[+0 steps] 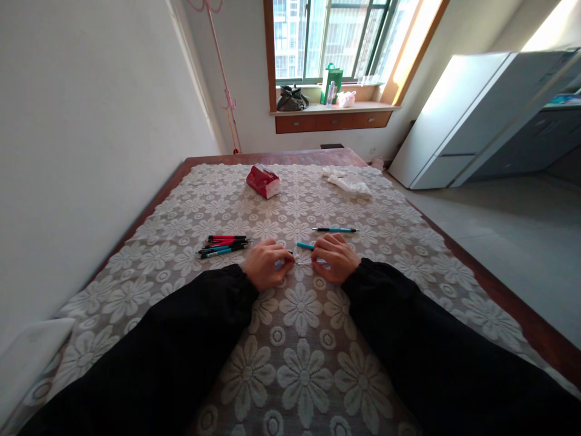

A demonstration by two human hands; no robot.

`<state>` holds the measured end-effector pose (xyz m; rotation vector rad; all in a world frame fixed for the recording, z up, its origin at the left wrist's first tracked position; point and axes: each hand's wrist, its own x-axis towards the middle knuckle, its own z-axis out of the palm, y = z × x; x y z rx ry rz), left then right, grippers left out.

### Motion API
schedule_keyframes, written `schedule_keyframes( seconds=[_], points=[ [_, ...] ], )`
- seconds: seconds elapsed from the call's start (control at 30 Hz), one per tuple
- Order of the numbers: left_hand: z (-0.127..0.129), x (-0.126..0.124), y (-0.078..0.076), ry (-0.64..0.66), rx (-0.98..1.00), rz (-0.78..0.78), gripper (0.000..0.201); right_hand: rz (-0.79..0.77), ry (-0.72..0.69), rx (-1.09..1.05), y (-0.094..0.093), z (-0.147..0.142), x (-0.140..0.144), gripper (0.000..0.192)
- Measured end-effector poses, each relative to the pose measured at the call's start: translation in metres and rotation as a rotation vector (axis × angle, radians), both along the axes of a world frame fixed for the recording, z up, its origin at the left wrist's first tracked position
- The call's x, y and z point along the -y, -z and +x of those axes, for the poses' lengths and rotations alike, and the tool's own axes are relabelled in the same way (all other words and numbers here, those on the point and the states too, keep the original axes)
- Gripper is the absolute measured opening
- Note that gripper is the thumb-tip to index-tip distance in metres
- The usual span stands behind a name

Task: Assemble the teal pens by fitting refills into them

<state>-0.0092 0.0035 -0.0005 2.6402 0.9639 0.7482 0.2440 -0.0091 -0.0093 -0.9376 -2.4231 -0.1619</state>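
Observation:
My left hand (267,264) is closed in a pinch, thumb against fingertips, at the left end of a thin pale rod (304,263). At its right end, my right hand (334,258) pinches the same rod low over the tablecloth. A blue pen barrel (305,246) pokes out leftward by the right hand's fingers; whether that hand grips it cannot be made out. Something small and dark shows at the left fingertips. Beyond the right hand lies a blue and black pen (336,230). Several red, blue and black pens (224,245) are heaped left of my left hand.
A red tissue pack (264,181) and a crumpled white plastic bag (351,184) lie farther back on the flowered lace tablecloth (302,369). The wooden table edge (503,297) runs along the right, with a wall on the left. A white fridge (454,121) stands beyond.

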Motion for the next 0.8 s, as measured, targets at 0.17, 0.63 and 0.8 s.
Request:
schedule_keyframes(
  seconds=[0.17,0.63,0.8],
  points=[
    [0.0,0.0002,-0.002,-0.044,-0.033,0.022,0.004,0.008,0.005,-0.007,0.0007,-0.0004,0.0,0.005],
    [-0.0006,-0.0012,-0.0027,-0.022,-0.019,0.003,0.005,0.024,0.012,0.024,-0.0002,-0.0022,-0.0002,0.009],
    [-0.0007,-0.0024,-0.0008,-0.006,-0.009,-0.005,0.008,0.032,-0.037,0.037,0.0011,-0.0033,-0.0012,0.013]
  ],
)
